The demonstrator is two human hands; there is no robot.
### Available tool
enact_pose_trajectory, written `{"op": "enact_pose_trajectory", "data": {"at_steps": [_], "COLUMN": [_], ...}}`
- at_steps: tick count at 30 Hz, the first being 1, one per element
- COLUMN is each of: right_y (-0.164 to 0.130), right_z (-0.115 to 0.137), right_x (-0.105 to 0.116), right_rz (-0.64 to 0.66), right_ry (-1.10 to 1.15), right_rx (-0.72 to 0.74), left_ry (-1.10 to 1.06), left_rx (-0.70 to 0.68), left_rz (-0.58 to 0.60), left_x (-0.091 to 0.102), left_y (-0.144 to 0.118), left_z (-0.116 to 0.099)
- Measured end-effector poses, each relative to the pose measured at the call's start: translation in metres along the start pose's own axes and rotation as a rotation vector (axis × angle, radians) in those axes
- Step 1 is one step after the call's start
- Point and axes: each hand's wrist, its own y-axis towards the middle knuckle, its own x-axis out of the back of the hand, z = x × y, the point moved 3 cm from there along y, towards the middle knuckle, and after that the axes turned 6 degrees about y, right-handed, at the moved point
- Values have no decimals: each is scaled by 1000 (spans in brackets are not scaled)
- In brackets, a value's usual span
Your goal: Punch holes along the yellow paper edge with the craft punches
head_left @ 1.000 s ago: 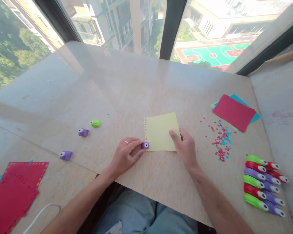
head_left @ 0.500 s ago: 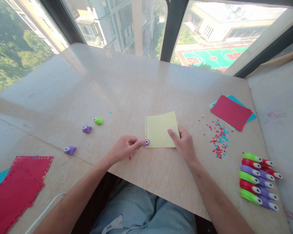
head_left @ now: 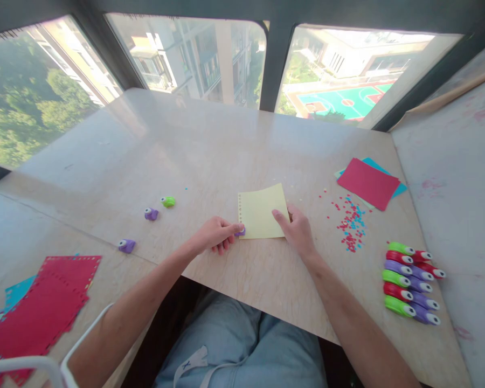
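Note:
A pale yellow sheet of paper (head_left: pixel 261 213) lies flat on the marble table (head_left: pixel 210 151), with a row of small holes along its left edge. My left hand (head_left: pixel 216 236) is closed on a small purple punch (head_left: pixel 240 231) at the sheet's lower left corner, thumb pressing on top. My right hand (head_left: pixel 297 231) rests on the sheet's lower right corner, fingers flat, pinning it to the table.
Three loose small punches lie to the left: green (head_left: pixel 168 201), purple (head_left: pixel 151 214), purple (head_left: pixel 126 246). Several punches (head_left: pixel 410 281) are lined up at the right. Confetti (head_left: pixel 351 223) and a stack of red and blue paper (head_left: pixel 367 183) lie right; punched red sheets (head_left: pixel 44 307) lie lower left.
My left hand has curled tighter over the purple punch, which is now mostly covered. The camera has tilted back, so everything sits a little lower and smaller in view.

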Motion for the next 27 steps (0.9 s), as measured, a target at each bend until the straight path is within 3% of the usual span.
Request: {"op": "enact_pose_trajectory", "data": {"at_steps": [18, 27], "right_y": [0, 0], "right_z": [-1, -1], "right_x": [0, 1], "right_rz": [-20, -31], "right_ry": [-22, -16], "right_rx": [28, 52], "left_ry": [-120, -70], "left_rx": [-51, -158], "left_rz": [-78, -138], "left_x": [-5, -6], "left_y": [-1, -4], "left_z": [-2, -2]}}
